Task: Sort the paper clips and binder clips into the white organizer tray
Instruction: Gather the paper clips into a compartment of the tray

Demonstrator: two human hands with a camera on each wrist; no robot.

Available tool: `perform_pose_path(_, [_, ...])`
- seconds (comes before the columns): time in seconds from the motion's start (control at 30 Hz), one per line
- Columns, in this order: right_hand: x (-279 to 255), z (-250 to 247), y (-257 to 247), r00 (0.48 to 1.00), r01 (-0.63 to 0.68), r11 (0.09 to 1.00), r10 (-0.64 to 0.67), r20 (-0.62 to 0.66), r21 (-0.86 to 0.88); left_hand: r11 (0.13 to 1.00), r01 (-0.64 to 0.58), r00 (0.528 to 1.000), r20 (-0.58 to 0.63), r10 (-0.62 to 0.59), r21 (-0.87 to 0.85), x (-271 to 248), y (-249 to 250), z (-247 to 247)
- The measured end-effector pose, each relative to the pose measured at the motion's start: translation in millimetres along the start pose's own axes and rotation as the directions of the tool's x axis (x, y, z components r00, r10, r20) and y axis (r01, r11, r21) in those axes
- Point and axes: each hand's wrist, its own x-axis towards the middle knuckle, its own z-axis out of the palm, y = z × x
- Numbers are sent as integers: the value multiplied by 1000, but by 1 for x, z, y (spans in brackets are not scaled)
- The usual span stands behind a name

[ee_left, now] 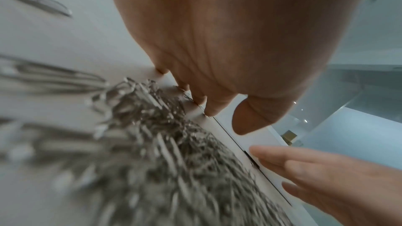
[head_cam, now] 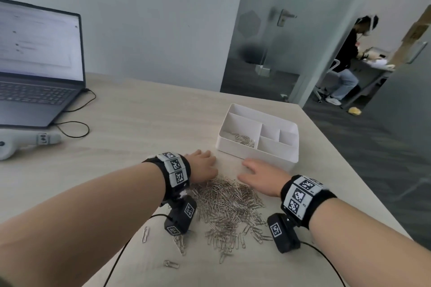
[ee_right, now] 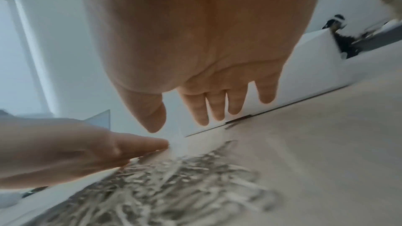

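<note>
A big heap of silver paper clips (head_cam: pixel 231 207) lies on the pale wooden table, blurred in both wrist views (ee_left: pixel 165 152) (ee_right: pixel 174 183). My left hand (head_cam: pixel 203 166) hovers flat over the heap's far left edge, its straight fingers (ee_left: pixel 208 107) reaching toward the table. Palm down, fingers spread and straight, my right hand (head_cam: pixel 258 177) floats over the heap's far right edge, holding nothing (ee_right: pixel 217 109). Just beyond both hands stands the white organizer tray (head_cam: pixel 233 149); its large left compartment holds a small bunch of paper clips (head_cam: pixel 243 140). No binder clips are visible.
An open laptop (head_cam: pixel 39 72) with a black cable sits at the far left, a white device (head_cam: pixel 23 142) in front of it. Stray clips (head_cam: pixel 145 234) lie near the front edge. The table's right edge runs close behind the tray. A person sits in the room beyond.
</note>
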Motion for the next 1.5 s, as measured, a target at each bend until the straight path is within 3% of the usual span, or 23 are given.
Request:
perform_pose_path(0.13, [-11,14,6,994,-25,998,30,107,-51,995,1,1000,-30,-5,-104,-29,20,14])
perform_pose_path(0.33, [-42,37,-9,986,100,995,-102,130,21,971,-22,999,-30,15,-239,-67,46,26])
perform_pose_path(0.47, [-60,43,-8,985,134,969,-152,76,208,940,-28,995,-96,-5,-341,-77,42,28])
perform_pose_path(0.57, [-71,43,-3,994,107,934,-106,-23,341,933,56,981,-156,-118,-355,-75,33,22])
perform_pose_path(0.67, [-75,43,0,995,69,924,-34,-97,376,919,147,971,-123,-204,-365,-64,29,13])
perform_pose_path(0.87, [-74,48,0,998,39,917,-12,-69,398,927,264,955,-65,-290,-268,-27,34,7])
perform_pose_path(1.03, [-70,49,4,997,34,914,-2,-80,405,957,184,978,-57,-202,-222,-32,46,12])
perform_pose_path(1.23, [-70,53,1,996,50,910,-14,-90,411,953,64,987,-121,-104,-295,-80,59,30])
perform_pose_path(1.37, [-72,60,-2,994,58,904,-15,-105,423,906,52,947,-267,-178,-419,-106,42,41])
perform_pose_path(1.43, [-76,63,-1,993,61,895,-11,-115,441,877,172,901,-288,-324,-448,-110,23,47])
perform_pose_path(1.5, [-80,67,-1,991,66,884,-5,-133,462,820,344,825,-269,-497,-457,-111,5,51])
